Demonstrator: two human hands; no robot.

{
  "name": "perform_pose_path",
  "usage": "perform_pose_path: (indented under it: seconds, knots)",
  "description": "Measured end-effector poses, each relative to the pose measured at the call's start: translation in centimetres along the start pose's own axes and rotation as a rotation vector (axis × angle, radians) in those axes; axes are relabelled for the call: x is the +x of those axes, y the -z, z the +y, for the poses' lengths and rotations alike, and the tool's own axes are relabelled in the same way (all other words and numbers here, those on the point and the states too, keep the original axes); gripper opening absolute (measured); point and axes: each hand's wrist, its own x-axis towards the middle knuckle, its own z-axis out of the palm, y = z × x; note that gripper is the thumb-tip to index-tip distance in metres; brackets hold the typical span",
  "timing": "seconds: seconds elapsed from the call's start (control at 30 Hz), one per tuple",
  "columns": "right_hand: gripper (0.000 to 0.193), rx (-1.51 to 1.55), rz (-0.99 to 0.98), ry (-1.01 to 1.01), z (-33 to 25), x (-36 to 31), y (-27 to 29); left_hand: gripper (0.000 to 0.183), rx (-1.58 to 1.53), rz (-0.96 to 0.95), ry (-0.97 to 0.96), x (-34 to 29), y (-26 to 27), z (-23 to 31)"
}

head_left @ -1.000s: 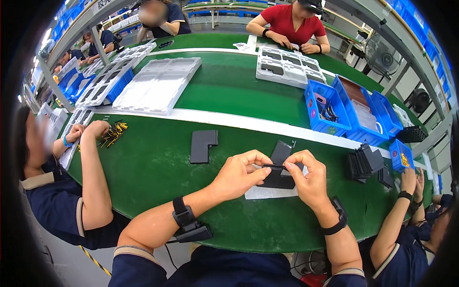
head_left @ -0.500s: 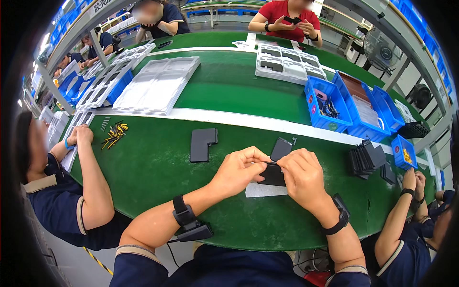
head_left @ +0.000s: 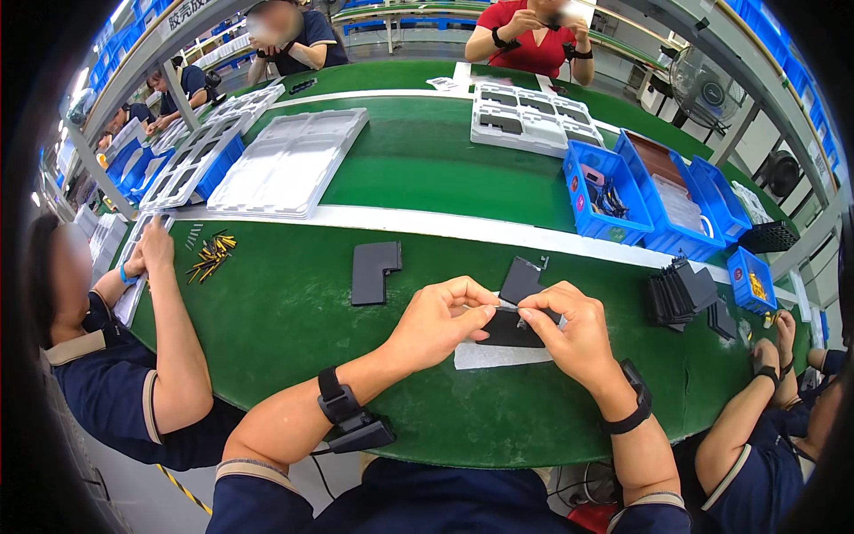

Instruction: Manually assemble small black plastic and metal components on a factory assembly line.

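Both hands meet over a flat black panel point(head_left: 509, 332), which lies above a pale grey-white sheet point(head_left: 498, 358). My left hand point(head_left: 442, 322) pinches the panel's far edge between thumb and fingers. My right hand point(head_left: 574, 331) pinches at that edge too, close to the left fingertips; a small piece there is too small to make out. Just beyond the fingers lies a black plate point(head_left: 520, 280) with a small tab at its corner. A black L-shaped casing point(head_left: 374, 274) rests farther left on the green table point(head_left: 294, 320).
Black casings point(head_left: 680, 294) stand stacked on the right, near a small blue bin point(head_left: 752, 283). Larger blue bins point(head_left: 609, 200) and white trays point(head_left: 289, 165) sit beyond the white strip. Yellow-and-black pieces point(head_left: 212, 256) lie left. Co-workers sit on both sides and opposite.
My right hand has turned and its fingers have shifted along the panel's edge, showing more of the panel. My left hand stays nearly in place. The co-worker opposite has raised both hands.
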Motion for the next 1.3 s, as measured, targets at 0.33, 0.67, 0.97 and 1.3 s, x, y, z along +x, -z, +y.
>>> perform_pose_path:
  seconds: [0.33, 0.67, 0.97, 1.3]
  knots:
    - [0.006, -0.094, 0.047, 0.140, 0.1, 0.1, -0.3, 0.021, 0.021, 0.009, 0.009, -0.2, -0.4, 0.5]
    - [0.008, -0.168, 0.057, 0.249, -0.2, 0.0, -0.3, 0.019, 0.122, -0.038, -0.016, -0.3, -0.5, -0.1]
    - [0.008, -0.012, 0.034, 0.098, 0.1, 0.0, -0.7, 0.020, 0.162, 0.042, -0.079, -0.3, -0.8, -0.3]
    - [0.012, 0.301, -0.091, -0.212, 0.7, -0.4, -0.3, 0.016, 0.177, 0.010, -0.114, -0.3, -0.7, -0.1]
